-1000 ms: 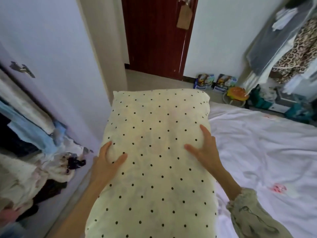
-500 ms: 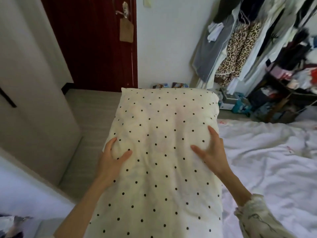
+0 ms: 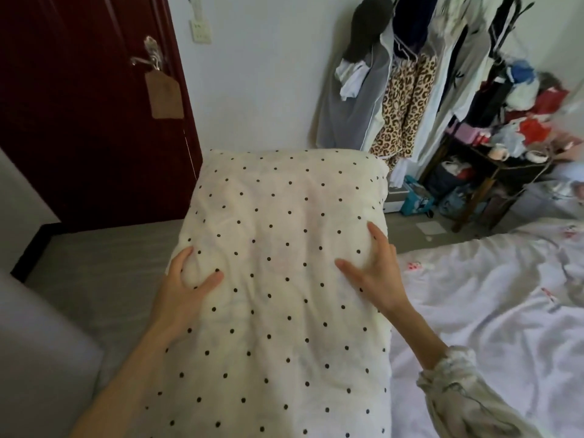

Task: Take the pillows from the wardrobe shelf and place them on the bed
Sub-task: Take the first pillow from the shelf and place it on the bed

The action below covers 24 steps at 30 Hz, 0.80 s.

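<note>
Cream cotton dotted with black fills the centre of the frame: a pillow (image 3: pixel 284 279) carried lengthwise, clamped from both sides, its bulk apparently calling for two hands. The left hand (image 3: pixel 186 289) presses its fingers (image 3: pixel 208 281) into the stuffing at left; the right hand (image 3: pixel 376 276) spreads across the right edge. The bed (image 3: pixel 489 311), draped in pale sheets, lies at lower right beside the load, the likely drop point. A dark red door (image 3: pixel 79 121) stands upper left.

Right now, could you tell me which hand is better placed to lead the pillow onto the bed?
Probably the right hand. It grips the polka-dot pillow on the side next to the bed, while the left hand holds the edge over the floor, so it would mostly follow.
</note>
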Each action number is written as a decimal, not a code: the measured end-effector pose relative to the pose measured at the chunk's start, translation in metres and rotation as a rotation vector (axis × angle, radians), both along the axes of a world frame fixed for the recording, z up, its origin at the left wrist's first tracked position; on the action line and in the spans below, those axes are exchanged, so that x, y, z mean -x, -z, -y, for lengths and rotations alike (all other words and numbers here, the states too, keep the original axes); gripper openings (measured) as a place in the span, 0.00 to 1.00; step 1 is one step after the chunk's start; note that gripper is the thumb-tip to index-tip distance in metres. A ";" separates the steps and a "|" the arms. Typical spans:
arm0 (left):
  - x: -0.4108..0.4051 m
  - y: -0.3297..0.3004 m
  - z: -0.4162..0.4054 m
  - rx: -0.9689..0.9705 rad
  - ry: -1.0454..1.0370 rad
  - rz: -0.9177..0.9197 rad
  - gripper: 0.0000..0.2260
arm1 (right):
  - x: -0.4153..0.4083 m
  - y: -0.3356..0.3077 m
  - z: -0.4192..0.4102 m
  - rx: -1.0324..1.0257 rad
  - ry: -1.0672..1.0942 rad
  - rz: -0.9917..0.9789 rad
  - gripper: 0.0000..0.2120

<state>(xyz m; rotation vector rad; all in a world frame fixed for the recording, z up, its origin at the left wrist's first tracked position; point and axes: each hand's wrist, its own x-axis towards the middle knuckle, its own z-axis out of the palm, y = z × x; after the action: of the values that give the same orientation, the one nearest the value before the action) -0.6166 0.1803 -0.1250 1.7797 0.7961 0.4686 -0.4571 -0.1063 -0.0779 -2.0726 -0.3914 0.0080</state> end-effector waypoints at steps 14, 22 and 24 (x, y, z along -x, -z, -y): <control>-0.329 -0.068 -0.136 -0.144 0.189 0.020 0.37 | -0.281 -0.049 -0.112 -0.078 0.180 0.061 0.42; -0.507 -0.077 -0.161 -0.149 0.385 0.134 0.36 | -0.388 -0.060 -0.122 -0.081 0.394 0.126 0.44; -0.553 -0.076 -0.164 -0.159 0.460 0.171 0.36 | -0.413 -0.058 -0.125 -0.081 0.467 0.152 0.43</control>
<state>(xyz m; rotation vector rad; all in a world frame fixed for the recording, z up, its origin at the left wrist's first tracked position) -0.0640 0.3444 -0.0490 1.9658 0.2199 0.3758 -0.0444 0.0183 -0.0196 -2.0448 0.0098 -0.4388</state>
